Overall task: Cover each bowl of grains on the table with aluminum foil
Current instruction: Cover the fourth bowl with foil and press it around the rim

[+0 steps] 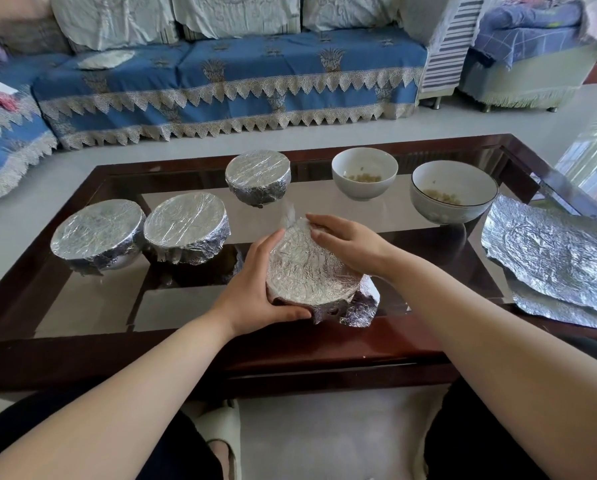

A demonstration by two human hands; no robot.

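A bowl under a crinkled foil sheet [307, 271] stands near the table's front middle. My left hand [255, 289] grips its left side and lower rim. My right hand [345, 244] lies flat on the foil at the far right edge, pressing it down. A loose foil flap sticks out at the bowl's lower right. Three foil-covered bowls stand to the left and behind: one [97, 233], a second [186, 226], a third [258, 176]. Two white bowls with grains stand uncovered at the back right: one [364, 173], the other [452, 192].
Loose foil sheets [560, 258] lie stacked at the table's right edge. The table is dark wood with a glass top [92, 306]. A blue-covered sofa [227, 81] runs behind it. My knees and a slipper are below the front edge.
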